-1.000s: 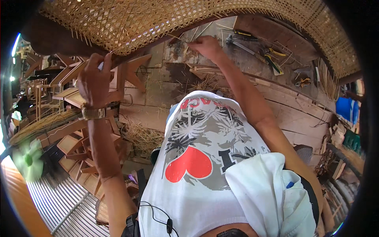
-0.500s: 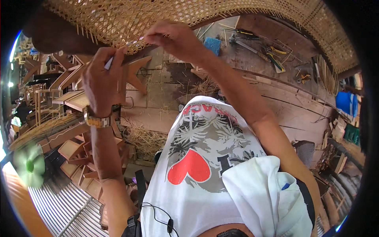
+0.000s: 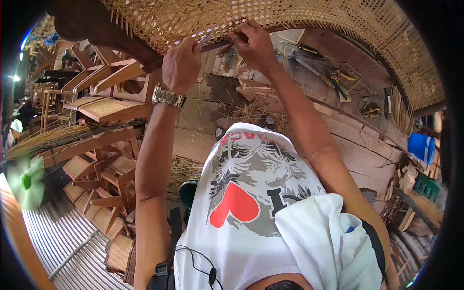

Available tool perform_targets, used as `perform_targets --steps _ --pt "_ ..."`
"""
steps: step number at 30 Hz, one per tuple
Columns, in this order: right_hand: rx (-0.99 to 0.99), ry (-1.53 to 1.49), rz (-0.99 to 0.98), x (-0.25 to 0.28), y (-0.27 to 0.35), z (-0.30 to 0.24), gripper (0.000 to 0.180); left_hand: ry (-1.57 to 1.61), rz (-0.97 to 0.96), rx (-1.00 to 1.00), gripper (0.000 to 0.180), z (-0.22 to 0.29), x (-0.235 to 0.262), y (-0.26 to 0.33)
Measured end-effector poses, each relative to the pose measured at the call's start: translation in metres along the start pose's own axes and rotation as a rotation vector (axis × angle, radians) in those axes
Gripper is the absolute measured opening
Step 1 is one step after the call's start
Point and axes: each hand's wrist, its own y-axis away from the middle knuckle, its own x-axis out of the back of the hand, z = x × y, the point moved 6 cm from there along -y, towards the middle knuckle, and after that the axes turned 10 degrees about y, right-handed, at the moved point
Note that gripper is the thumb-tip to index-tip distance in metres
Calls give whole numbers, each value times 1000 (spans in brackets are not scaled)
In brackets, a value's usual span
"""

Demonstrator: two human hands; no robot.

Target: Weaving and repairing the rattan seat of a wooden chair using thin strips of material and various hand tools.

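A woven cane panel (image 3: 227, 17) with a dark wooden frame stretches across the top of the view, loose strand ends sticking out along its edge. At the frame's near edge my left hand (image 3: 182, 66), with a metal watch on the wrist, is closed around a slim pale pointed tool (image 3: 205, 40); most of it is hidden by the fingers. To its right, my right hand (image 3: 253, 47) pinches at the cane edge. The thin strand between its fingertips is barely visible.
On the wooden bench to the right lie pliers (image 3: 340, 87), other hand tools and a bundle of cane strips (image 3: 400, 111). A blue bucket (image 3: 421, 147) stands far right. Unfinished wooden chair parts (image 3: 113, 108) crowd the left, near a green fan (image 3: 28, 181). Cane scraps litter the floor.
Both hands have moved right along the panel's edge. My left hand has turned, so the tool's tip no longer shows behind its fingers. The panel appears shifted right in view.
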Motion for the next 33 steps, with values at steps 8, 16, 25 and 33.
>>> perform_targets --steps 8,16,25,33 --pt "104 -60 29 9 0 -8 9 -269 -129 -51 24 18 2 -12" --pt "155 -21 67 7 -6 -6 8 -351 -158 -73 18 34 -2 -18" --pt "78 70 143 -14 0 -24 17 -235 -37 1 24 13 -6 -22" --pt "-38 272 101 -21 12 -20 22 -311 18 74 35 15 5 -14"
